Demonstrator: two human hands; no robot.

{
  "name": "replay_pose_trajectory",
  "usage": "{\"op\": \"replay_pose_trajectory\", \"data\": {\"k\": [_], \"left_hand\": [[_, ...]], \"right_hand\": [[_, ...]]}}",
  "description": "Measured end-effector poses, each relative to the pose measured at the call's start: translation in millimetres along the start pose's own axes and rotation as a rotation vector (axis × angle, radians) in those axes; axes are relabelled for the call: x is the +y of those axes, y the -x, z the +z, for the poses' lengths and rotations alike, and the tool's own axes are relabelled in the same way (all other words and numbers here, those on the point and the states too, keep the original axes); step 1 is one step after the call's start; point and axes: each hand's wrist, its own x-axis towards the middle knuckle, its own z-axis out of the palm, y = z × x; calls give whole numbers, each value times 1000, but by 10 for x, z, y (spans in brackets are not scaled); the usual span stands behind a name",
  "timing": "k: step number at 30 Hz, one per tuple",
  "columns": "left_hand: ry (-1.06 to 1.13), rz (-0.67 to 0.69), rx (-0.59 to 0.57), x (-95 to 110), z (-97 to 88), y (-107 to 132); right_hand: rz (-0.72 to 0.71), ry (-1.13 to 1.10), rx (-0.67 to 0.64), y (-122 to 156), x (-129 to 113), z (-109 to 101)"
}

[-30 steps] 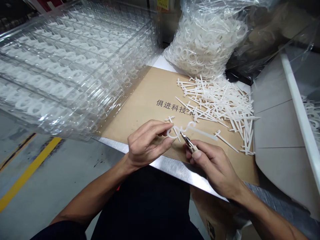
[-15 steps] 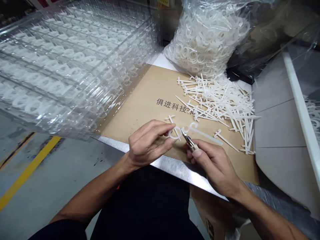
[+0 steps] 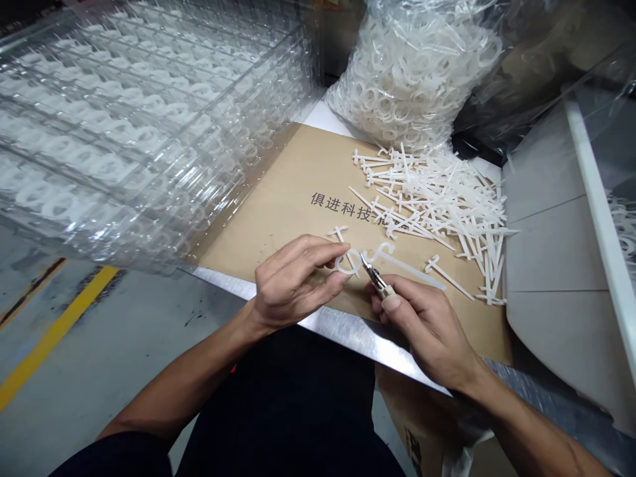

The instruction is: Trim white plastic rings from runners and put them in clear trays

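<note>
From the head-worn view, a person's two bare forearms reach forward over a sheet of tan cardboard (image 3: pixel 293 179) lying on a steel table (image 3: pixel 348 329). The left hand (image 3: pixel 295 281) is nearly closed, its thumb and fingertips pinching a white plastic ring (image 3: pixel 348 263) with a thin stem, over the near part of the cardboard. The right hand (image 3: pixel 427 331) is curled firmly around small side cutters (image 3: pixel 376 278), whose metal tips sit just beside the ring; whether they touch it cannot be told. A looped plastic piece with a long stem (image 3: pixel 407 268) lies on the cardboard just right of the cutters. Farther right on the cardboard spreads a loose heap of white plastic T-shaped stems (image 3: pixel 437 205). Beyond the cardboard sits a clear bag of white plastic rings (image 3: pixel 412 73), and to its left rise stacked clear trays (image 3: pixel 139 132) holding white rings.
</note>
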Motion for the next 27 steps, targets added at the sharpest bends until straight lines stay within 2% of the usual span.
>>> {"op": "replay_pose_trajectory", "data": {"k": [13, 18, 22, 27], "left_hand": [[-12, -9, -31, 6, 1, 13], [-1, -30, -42, 2, 7, -7], [12, -59, -29, 0, 25, -22], [8, -76, 30, -6, 32, -26]], "right_hand": [[-77, 148, 20, -17, -47, 11], [-25, 170, 28, -32, -17, 41], [41, 98, 41, -56, 24, 35], [83, -105, 58, -64, 72, 16]]}}
